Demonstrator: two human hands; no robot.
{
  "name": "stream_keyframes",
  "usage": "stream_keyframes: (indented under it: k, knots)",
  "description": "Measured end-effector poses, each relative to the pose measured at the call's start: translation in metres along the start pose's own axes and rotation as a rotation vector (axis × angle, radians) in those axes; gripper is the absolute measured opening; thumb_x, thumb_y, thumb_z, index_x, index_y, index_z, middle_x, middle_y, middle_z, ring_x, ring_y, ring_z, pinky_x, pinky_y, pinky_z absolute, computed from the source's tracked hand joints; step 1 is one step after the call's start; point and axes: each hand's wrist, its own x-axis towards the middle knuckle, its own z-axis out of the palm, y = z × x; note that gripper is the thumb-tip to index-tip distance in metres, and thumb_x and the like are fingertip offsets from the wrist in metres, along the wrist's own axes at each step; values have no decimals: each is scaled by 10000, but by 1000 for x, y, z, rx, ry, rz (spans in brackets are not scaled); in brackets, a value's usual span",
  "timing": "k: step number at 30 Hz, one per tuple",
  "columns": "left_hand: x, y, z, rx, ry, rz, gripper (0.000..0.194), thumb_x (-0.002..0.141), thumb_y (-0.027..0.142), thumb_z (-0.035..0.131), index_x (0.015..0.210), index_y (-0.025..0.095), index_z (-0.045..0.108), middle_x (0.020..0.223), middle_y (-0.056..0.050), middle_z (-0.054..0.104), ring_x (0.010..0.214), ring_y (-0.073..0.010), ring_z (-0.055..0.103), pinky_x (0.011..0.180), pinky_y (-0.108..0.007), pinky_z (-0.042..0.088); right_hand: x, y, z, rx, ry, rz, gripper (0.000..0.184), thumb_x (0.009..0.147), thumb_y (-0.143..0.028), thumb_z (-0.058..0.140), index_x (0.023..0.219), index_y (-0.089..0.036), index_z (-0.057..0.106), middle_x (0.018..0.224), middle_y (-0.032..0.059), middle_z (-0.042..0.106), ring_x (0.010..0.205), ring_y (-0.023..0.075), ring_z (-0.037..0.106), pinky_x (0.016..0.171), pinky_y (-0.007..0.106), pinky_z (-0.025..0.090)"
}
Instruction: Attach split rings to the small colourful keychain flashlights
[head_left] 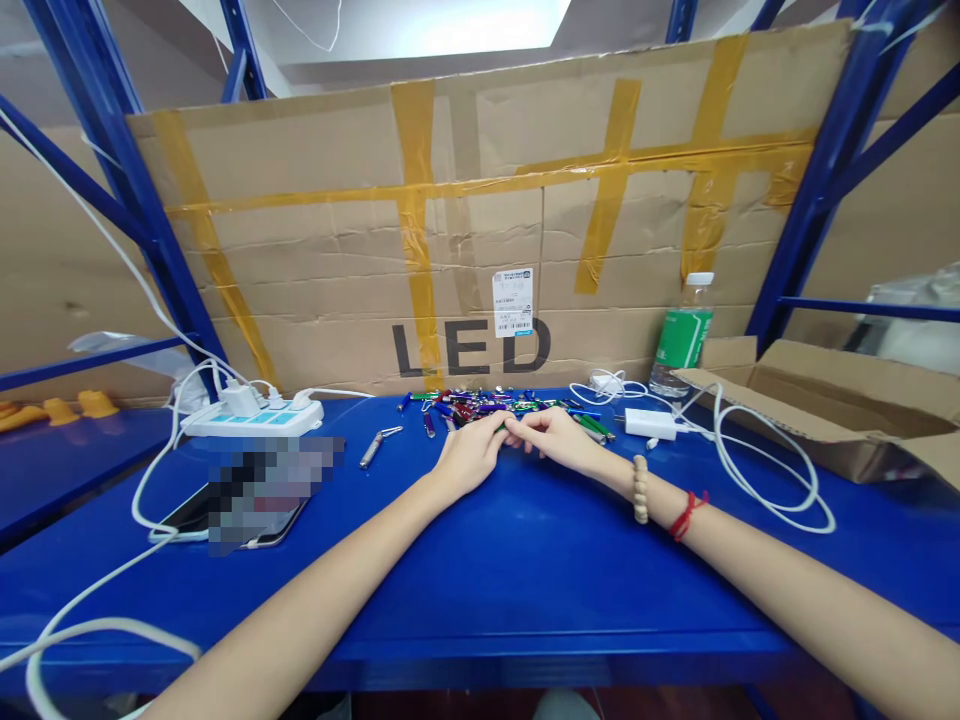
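Note:
My left hand (471, 452) and my right hand (559, 438) meet at the fingertips over the blue shelf, just in front of a pile of small shiny pieces (480, 400). Both hands are closed, thumbs and fingers pinched together. A bit of green shows between the fingertips, too small and too covered to name. The pieces in the pile are slim and metallic, in red, blue, green, purple and silver; their kind is not clear. Left of the pile lies a single small silver tool (379, 447) with a thin lever swung out, resembling a nail clipper.
A white power strip (255, 415) with plugs and a blurred phone-like slab (255, 500) lie at left. On the right are a white charger (649, 424) with looped cable (814, 500), a green-labelled bottle (681, 340) and an open cardboard box (832, 430). Taped cardboard (330, 260) closes the back.

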Motion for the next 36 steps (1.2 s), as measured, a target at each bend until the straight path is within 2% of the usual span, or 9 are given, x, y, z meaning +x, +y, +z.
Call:
stream_keyframes:
  k: [2,5,7,12,16,21,25,30,36]
  knots:
    - [0,2,0,-22,8,-45,264,876,298,313,1063,288,499,931,22,649,840,-152,598,685,-237,428,0,-2,-1,-57,94,-28,401,721,-504,539,663,-122,647,567,24,595,459,75,472,430,195,369]
    - [0,2,0,-68,10,-81,262,873,321,317,1058,276,497,827,18,650,775,-151,598,661,-238,418,1,-4,-4,-37,186,-46,368,660,-467,624,803,-129,657,617,16,606,456,73,477,429,197,381]
    - [0,0,2,-118,10,-74,255,870,325,322,1037,259,502,767,21,635,735,-146,589,653,-239,412,1,-3,-6,45,136,-39,401,662,-458,624,890,-131,660,666,30,622,478,84,501,419,200,392]
    - [4,-6,6,-285,7,-21,264,868,332,326,975,196,525,615,35,545,622,-115,530,646,-222,402,4,6,-10,179,53,-42,397,645,-457,637,862,-127,679,736,56,638,517,92,520,376,184,375]
    - [6,-6,7,-368,4,13,306,867,346,321,933,158,553,561,37,480,575,-104,478,610,-213,377,5,10,-14,195,35,19,407,634,-449,651,881,-127,678,651,35,633,462,69,483,386,184,382]
    - [4,-5,8,-359,-55,5,320,857,372,337,980,161,545,589,34,482,569,-105,458,591,-217,369,3,13,-17,204,-11,36,381,614,-441,670,810,-114,688,614,23,617,480,64,478,413,180,386]
    - [3,-5,8,-328,-53,28,297,859,361,333,885,158,548,653,18,509,618,-110,455,615,-219,366,2,11,-17,185,-18,40,378,615,-438,671,790,-103,682,636,33,622,478,61,480,411,178,378]
    - [2,-5,8,-324,-71,43,338,880,335,269,748,152,520,616,20,475,591,-102,432,592,-214,356,2,9,-16,214,-19,45,355,585,-424,696,741,-106,672,659,39,628,499,71,507,409,176,378]
    - [1,-6,8,-327,-70,34,286,865,304,319,899,154,560,644,16,537,606,-111,480,603,-215,382,0,8,-16,215,-44,71,356,574,-432,699,741,-119,669,620,19,614,474,66,492,409,182,384]
